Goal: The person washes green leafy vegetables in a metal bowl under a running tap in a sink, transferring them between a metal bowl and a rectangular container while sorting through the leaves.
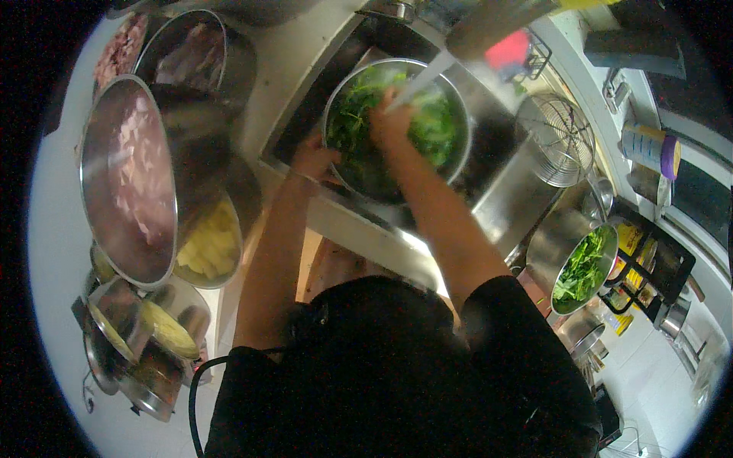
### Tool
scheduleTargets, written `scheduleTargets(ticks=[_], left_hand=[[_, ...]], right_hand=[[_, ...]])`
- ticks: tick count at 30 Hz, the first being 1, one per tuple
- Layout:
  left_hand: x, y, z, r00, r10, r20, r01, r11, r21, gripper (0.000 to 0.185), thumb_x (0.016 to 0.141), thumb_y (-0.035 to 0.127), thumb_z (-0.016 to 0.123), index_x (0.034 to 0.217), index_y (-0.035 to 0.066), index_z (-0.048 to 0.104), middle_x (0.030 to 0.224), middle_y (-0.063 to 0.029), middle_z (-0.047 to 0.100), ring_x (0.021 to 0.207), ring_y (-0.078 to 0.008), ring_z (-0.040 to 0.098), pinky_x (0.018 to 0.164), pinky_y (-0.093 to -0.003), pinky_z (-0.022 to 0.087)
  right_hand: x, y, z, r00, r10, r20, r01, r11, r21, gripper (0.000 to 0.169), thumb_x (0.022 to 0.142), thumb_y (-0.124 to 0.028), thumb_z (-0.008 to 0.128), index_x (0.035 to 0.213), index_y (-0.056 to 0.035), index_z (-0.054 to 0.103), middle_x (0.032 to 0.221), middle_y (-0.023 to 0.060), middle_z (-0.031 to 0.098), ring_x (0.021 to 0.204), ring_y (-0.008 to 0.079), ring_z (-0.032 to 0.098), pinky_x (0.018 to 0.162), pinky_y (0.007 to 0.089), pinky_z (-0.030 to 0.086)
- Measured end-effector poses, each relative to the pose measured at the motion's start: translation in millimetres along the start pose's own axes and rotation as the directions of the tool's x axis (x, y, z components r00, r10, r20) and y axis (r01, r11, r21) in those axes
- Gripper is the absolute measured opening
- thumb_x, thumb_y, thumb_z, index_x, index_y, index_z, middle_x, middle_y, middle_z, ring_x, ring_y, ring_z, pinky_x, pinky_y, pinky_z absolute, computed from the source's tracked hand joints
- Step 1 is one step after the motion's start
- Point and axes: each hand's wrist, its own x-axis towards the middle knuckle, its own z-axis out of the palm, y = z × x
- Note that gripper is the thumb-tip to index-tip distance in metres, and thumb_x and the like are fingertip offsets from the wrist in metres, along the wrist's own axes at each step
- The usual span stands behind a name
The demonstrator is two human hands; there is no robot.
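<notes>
A large round metal pot (pixel 468 129) stands in the sink (pixel 292 109), with leafy greens (pixel 438 123) inside. My left hand (pixel 316 157) is at the pot's left rim, with fingers around its edge. Down among the greens is my right hand (pixel 391 117); blur and leaves hide its fingertips, so whether it holds any leaves is unclear. A pale streak, perhaps water or a glare, crosses just above the right hand.
On the left are a metal bowl of pale meat pieces (pixel 140 166), a bowl of yellow chunks (pixel 209 252) and a pot with dark contents (pixel 192 57). To the right are a wire basket (pixel 558 137), a metal pot of cut greens (pixel 541 246) and a purple-lidded container (pixel 644 146).
</notes>
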Motion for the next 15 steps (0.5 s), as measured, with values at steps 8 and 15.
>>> scheduleTargets(ticks=[8,15], left_hand=[[1.5,-25.4,-11.6,0.999,0.028,-0.031,-0.031,0.994,-0.100,0.045,0.071,0.006,0.062,0.114,0.007,0.052,0.094,-0.0113,0.060,0.073,-0.0249,0.061,0.052,-0.0389,0.056],[-3.0,-15.8,-8.6,0.998,0.045,0.037,-0.037,0.980,-0.195,0.055,0.072,0.005,0.062,0.124,0.010,0.044,0.104,-0.0133,0.056,0.087,-0.0283,0.059,0.057,-0.0421,0.057]], right_hand=[[-85.8,-181.0,-119.0,0.874,-0.193,0.446,0.473,0.547,-0.691,0.057,0.067,-0.014,0.067,0.121,-0.0168,0.048,0.125,0.0086,0.048,0.120,0.0339,0.039,0.090,0.0566,0.036],[-107.8,-167.9,-190.0,0.941,-0.065,0.333,0.104,0.990,-0.100,0.082,0.053,-0.011,0.079,0.125,-0.0027,0.043,0.133,0.0224,0.038,0.124,0.0359,0.036,0.102,0.0378,0.032]])
